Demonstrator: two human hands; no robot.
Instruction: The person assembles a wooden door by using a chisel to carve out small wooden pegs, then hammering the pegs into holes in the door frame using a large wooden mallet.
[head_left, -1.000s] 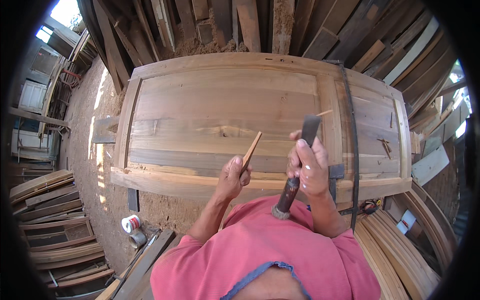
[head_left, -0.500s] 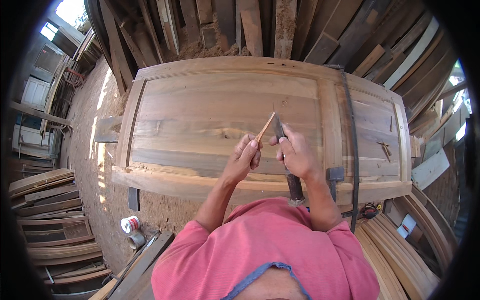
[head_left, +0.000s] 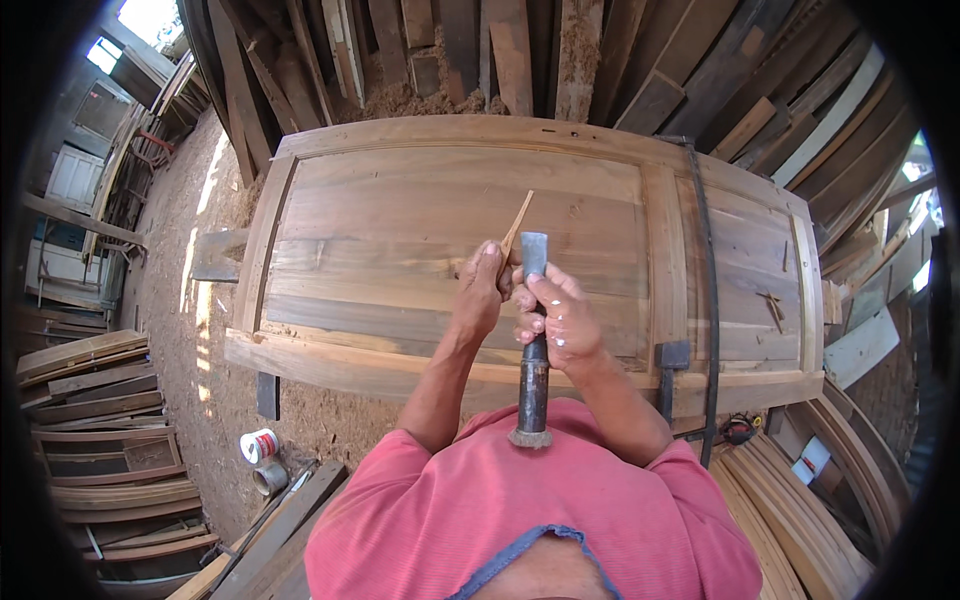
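Chisel [head_left: 534, 378], sliver [head_left: 517, 223] in 2 hands [head_left: 479, 288] [head_left: 566, 322]

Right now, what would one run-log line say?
Left hand: holds wood sliver | Right hand: grips chisel, blade pointing away from body | Below: panelled wooden piece, black bar across it

left hand [head_left: 482, 275]: gripping, thumb uppermost | right hand [head_left: 562, 312]: gripping, alongside | forearms [head_left: 452, 375]: converging

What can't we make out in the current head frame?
Head view:
Lower end of the wood sliver: hidden by the left hand.
Part of the chisel at mid-length: covered by the right hand.
Tops of the leaning boards: cut off by the upper edge.
Red-and-black item: too small to identify.
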